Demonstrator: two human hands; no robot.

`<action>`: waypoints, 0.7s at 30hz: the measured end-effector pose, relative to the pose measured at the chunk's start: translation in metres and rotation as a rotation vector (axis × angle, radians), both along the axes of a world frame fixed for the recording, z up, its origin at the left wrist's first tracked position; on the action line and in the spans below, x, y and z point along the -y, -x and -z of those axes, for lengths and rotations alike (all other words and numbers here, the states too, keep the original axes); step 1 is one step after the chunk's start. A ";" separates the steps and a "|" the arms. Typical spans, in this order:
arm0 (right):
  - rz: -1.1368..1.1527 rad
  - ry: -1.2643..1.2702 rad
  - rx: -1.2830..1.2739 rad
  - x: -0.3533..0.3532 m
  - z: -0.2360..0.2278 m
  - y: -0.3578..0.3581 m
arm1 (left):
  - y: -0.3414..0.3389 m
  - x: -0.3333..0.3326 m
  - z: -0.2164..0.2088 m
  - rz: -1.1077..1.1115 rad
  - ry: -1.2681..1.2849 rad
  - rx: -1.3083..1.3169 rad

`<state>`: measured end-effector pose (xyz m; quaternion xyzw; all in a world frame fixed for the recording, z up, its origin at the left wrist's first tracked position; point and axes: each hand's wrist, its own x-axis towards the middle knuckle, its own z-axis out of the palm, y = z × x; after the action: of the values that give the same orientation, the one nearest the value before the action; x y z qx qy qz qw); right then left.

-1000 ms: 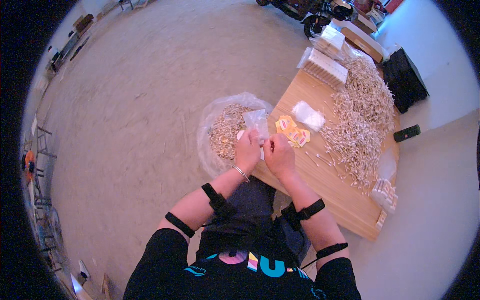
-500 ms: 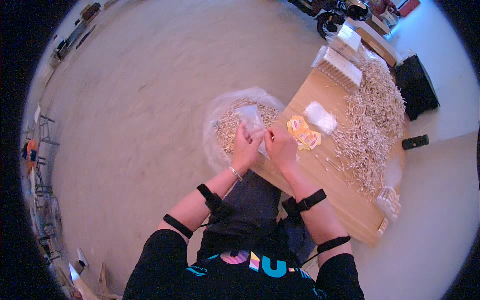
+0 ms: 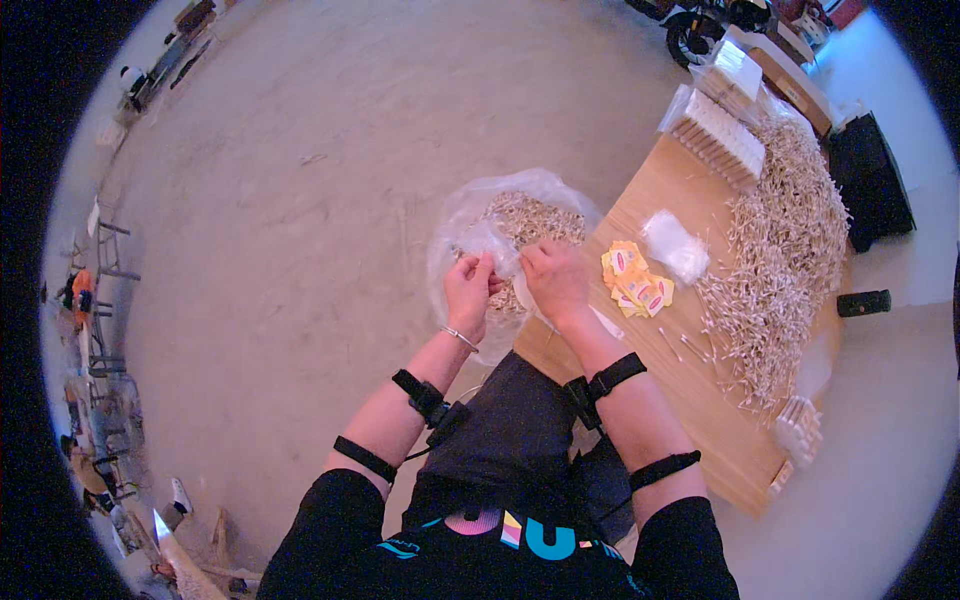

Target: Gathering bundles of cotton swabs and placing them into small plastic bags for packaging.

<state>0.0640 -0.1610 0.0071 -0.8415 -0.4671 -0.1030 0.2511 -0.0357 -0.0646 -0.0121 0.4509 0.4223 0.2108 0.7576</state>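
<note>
Left hand [image 3: 470, 288] and right hand [image 3: 555, 283] pinched narrow on small clear bag [image 3: 488, 238], 12 o'clock, over swab-filled plastic sack [image 3: 448, 215]; bag likely light, limp, slippery, best held by its mouth edges; yellow cards [image 3: 640, 288], then swab heap [image 3: 785, 240], 3 o'clock on counter [image 3: 668, 185].

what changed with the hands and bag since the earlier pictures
The left hand and right hand moved left, away from the yellow cards, and slightly apart; the small clear bag went left with them. The cards and cotton swab pile stayed on the table.
</note>
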 end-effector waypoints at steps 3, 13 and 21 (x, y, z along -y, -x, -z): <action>0.008 -0.010 -0.023 0.004 0.007 -0.001 | -0.003 0.005 0.004 -0.013 0.069 0.013; -0.103 0.035 0.069 0.034 0.001 -0.005 | 0.000 0.025 0.007 0.046 0.068 0.037; -0.137 0.024 0.012 0.037 -0.002 -0.009 | 0.008 0.040 0.008 0.059 0.017 0.043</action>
<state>0.0725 -0.1980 0.0087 -0.8100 -0.5263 -0.0851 0.2443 -0.0437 -0.1046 -0.0202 0.4522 0.3942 0.1945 0.7761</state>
